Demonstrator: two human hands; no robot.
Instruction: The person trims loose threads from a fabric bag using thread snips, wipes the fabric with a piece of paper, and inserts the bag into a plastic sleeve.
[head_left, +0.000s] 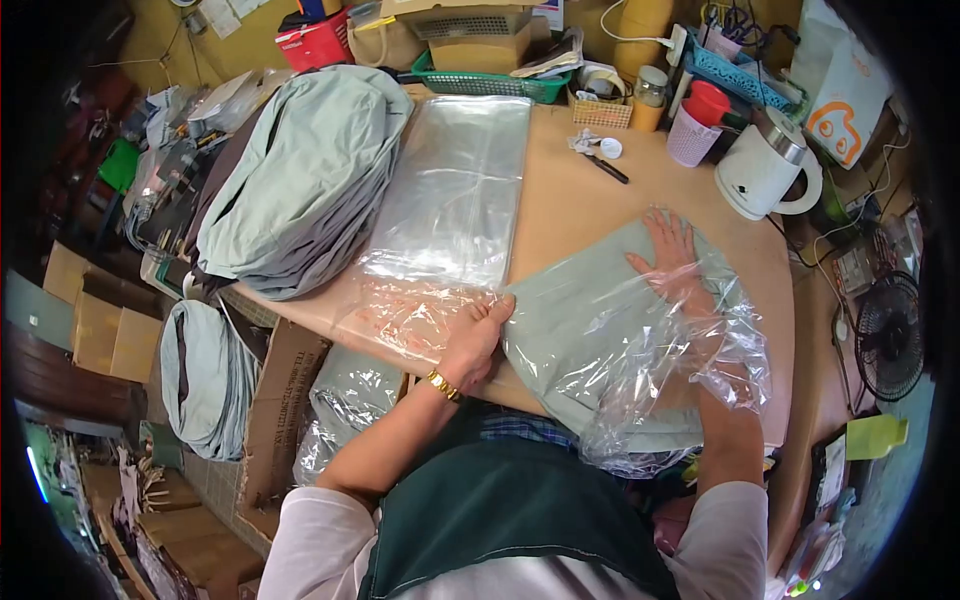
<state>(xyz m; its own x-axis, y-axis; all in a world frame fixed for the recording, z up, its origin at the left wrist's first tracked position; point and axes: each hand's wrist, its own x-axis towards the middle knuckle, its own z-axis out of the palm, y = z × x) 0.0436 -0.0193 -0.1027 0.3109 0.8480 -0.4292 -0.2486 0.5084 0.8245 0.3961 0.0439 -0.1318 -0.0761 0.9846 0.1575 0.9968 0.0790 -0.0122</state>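
Observation:
A folded grey-green cloth item (570, 310) lies on the table in front of me, partly inside a clear plastic bag (650, 390) that is crumpled towards the right. My right hand (668, 255) reaches under the clear film and rests flat on the cloth, fingers spread. At the left edge of the cloth, my left hand (478, 335) has its thumb and fingers closed on the edge of the bag. Whether it also pinches the cloth is hard to see. Beside it is a stack of flat clear bags (450, 190).
A tall pile of grey-green cloth items (310, 170) stands at the table's left. An electric kettle (765, 165), a pink cup (692, 140) and a black cutter (607, 168) are at the back right. An open carton (285, 420) sits below left; a black fan (890, 335) stands right.

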